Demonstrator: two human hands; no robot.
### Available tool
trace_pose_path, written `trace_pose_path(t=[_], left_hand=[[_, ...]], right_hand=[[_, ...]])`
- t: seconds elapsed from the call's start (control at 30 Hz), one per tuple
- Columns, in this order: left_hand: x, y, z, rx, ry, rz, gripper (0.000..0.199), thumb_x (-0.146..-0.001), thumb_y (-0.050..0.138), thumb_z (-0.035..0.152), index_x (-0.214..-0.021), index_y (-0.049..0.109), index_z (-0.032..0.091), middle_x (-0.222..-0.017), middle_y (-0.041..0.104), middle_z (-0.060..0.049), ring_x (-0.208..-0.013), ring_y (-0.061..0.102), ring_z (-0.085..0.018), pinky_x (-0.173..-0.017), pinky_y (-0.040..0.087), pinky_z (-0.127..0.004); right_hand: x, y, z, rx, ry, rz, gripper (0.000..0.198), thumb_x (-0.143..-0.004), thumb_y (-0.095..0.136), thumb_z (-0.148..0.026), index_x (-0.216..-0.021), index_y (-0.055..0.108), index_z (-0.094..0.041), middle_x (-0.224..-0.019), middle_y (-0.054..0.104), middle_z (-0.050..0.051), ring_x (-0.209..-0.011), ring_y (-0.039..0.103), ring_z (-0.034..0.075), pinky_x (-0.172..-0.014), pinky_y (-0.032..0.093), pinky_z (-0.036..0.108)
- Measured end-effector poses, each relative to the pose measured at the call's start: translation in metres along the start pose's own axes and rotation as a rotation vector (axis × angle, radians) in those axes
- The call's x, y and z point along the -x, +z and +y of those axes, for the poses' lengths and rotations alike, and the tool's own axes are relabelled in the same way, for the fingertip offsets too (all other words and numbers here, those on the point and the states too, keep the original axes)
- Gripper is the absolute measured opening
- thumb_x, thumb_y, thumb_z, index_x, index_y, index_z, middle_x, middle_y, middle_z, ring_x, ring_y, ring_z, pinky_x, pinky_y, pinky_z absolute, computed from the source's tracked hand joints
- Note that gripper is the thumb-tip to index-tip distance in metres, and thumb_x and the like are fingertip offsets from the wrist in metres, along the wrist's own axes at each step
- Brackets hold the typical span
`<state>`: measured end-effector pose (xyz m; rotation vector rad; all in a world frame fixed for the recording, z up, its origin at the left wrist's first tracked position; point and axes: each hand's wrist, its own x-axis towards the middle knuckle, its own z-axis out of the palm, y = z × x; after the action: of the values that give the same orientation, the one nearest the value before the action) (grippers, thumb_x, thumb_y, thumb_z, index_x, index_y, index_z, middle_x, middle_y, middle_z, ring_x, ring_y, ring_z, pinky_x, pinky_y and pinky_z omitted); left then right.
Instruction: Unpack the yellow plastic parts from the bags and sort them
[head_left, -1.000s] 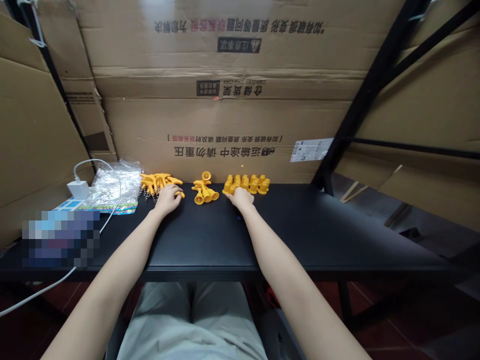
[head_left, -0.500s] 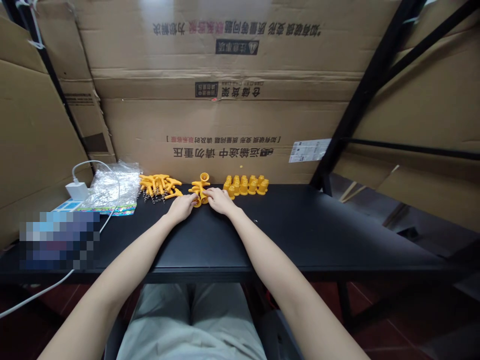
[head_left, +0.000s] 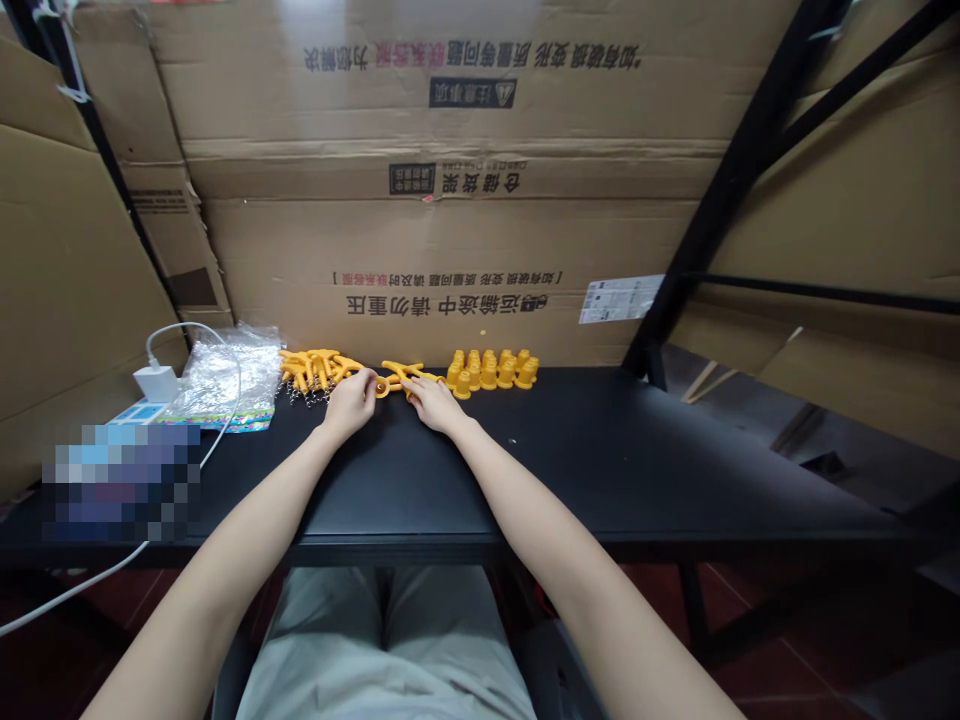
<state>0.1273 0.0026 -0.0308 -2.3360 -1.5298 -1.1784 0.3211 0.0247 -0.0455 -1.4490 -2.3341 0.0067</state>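
left hand and right hand are touching joined yellow pieces, grips unclear; unjoined handles are lying leftward of them, cups standing rightward.

Your left hand has its fingertips at a yellow round-ended piece; can't tell how firm the grip is. Your right hand is just beside it, fingertips down at the yellow branched pieces between and just beyond your hands. Pile of yellow handles just beyond and left of your left hand. Yellow cups in rows, just right of your right hand. Clear plastic bag and white charger further left on the black desk. Cardboard beyond both hands.
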Motion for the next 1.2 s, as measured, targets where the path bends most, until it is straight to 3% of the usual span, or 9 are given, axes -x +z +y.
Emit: trace_pose_path(t=[0.13, 0.2, 0.3, 0.43, 0.53, 0.7, 0.93, 1.1, 1.2], left_hand=[[0.000, -0.004, 0.001, 0.077, -0.027, 0.076, 0.017, -0.090, 0.041, 0.024, -0.096, 0.055, 0.019, -0.080, 0.066, -0.005, -0.070, 0.062, -0.016, -0.067, 0.048, -0.027], [0.000, -0.004, 0.002, 0.084, -0.015, 0.120, 0.018, -0.090, 0.040, 0.025, -0.097, 0.055, 0.018, -0.080, 0.066, -0.006, -0.069, 0.062, -0.016, -0.067, 0.048, -0.028], [0.000, -0.004, 0.007, 0.070, 0.039, 0.152, 0.019, -0.091, 0.040, 0.025, -0.099, 0.056, 0.018, -0.083, 0.066, -0.006, -0.074, 0.063, -0.015, -0.072, 0.050, -0.028], [0.001, -0.004, 0.016, 0.034, 0.171, 0.123, 0.023, -0.092, 0.039, 0.024, -0.103, 0.057, 0.017, -0.094, 0.067, -0.009, -0.087, 0.064, -0.017, -0.082, 0.050, -0.030], [0.003, -0.004, 0.020, 0.029, 0.282, 0.050, 0.026, -0.091, 0.041, 0.024, -0.111, 0.056, 0.017, -0.101, 0.067, -0.011, -0.094, 0.063, -0.019, -0.084, 0.051, -0.033], [0.005, -0.001, 0.023, 0.070, 0.384, -0.054, 0.036, -0.090, 0.042, 0.019, -0.124, 0.052, 0.016, -0.113, 0.064, -0.012, -0.106, 0.060, -0.021, -0.093, 0.048, -0.038], [-0.001, -0.007, 0.005, -0.155, 0.008, 0.075, 0.037, -0.089, 0.047, 0.025, -0.124, 0.057, 0.020, -0.140, 0.046, -0.014, -0.127, 0.045, -0.029, -0.103, 0.039, -0.044], [-0.003, -0.011, -0.017, -0.073, -0.079, -0.050, 0.042, -0.090, 0.047, 0.029, -0.132, 0.051, 0.023, -0.121, 0.062, -0.009, -0.102, 0.062, -0.022, -0.087, 0.049, -0.033], [-0.002, -0.012, -0.022, -0.060, -0.091, -0.069, 0.044, -0.086, 0.051, 0.024, -0.131, 0.051, 0.023, -0.120, 0.064, -0.007, -0.100, 0.063, -0.021, -0.084, 0.050, -0.031]], right_hand=[[0.001, 0.000, -0.001, -0.099, -0.009, 0.031, 0.050, -0.088, 0.043, -0.013, -0.137, 0.048, -0.022, -0.150, 0.039, 0.011, -0.141, 0.030, 0.024, -0.114, 0.013, 0.059], [0.000, -0.003, -0.006, -0.174, -0.027, 0.104, 0.045, -0.085, 0.043, -0.011, -0.127, 0.056, -0.022, -0.146, 0.045, 0.010, -0.139, 0.035, 0.023, -0.114, 0.010, 0.060], [-0.004, -0.010, -0.018, -0.434, 0.005, 0.203, 0.030, -0.089, 0.039, -0.019, -0.098, 0.068, -0.020, -0.118, 0.067, 0.008, -0.118, 0.055, 0.021, -0.110, 0.026, 0.052], [-0.007, -0.015, -0.034, -1.005, 0.072, 0.178, 0.046, -0.094, 0.034, -0.046, -0.074, 0.065, -0.019, -0.077, 0.069, 0.004, -0.082, 0.067, 0.018, -0.087, 0.049, 0.036], [-0.007, -0.016, -0.040, -1.214, 0.103, 0.183, 0.044, -0.083, 0.049, -0.059, -0.070, 0.063, -0.020, -0.072, 0.067, 0.001, -0.075, 0.065, 0.016, -0.075, 0.052, 0.029], [-0.006, -0.018, -0.034, -1.319, 0.234, 0.208, 0.040, -0.067, 0.069, -0.058, -0.074, 0.062, -0.020, -0.063, 0.061, -0.004, -0.056, 0.057, 0.010, -0.058, 0.049, 0.023], [-0.005, -0.026, -0.022, -1.376, 0.295, 0.247, 0.033, -0.068, 0.074, -0.047, -0.077, 0.060, -0.019, -0.058, 0.057, -0.006, -0.048, 0.055, 0.008, -0.055, 0.052, 0.024], [-0.008, -0.018, -0.023, -1.307, 0.238, 0.177, 0.032, -0.067, 0.076, -0.043, -0.079, 0.058, -0.019, -0.060, 0.059, -0.005, -0.050, 0.053, 0.008, -0.054, 0.053, 0.025], [-0.010, -0.010, -0.020, -1.225, 0.182, 0.135, 0.034, -0.066, 0.076, -0.043, -0.082, 0.055, -0.021, -0.063, 0.059, -0.005, -0.054, 0.054, 0.010, -0.055, 0.052, 0.025]])
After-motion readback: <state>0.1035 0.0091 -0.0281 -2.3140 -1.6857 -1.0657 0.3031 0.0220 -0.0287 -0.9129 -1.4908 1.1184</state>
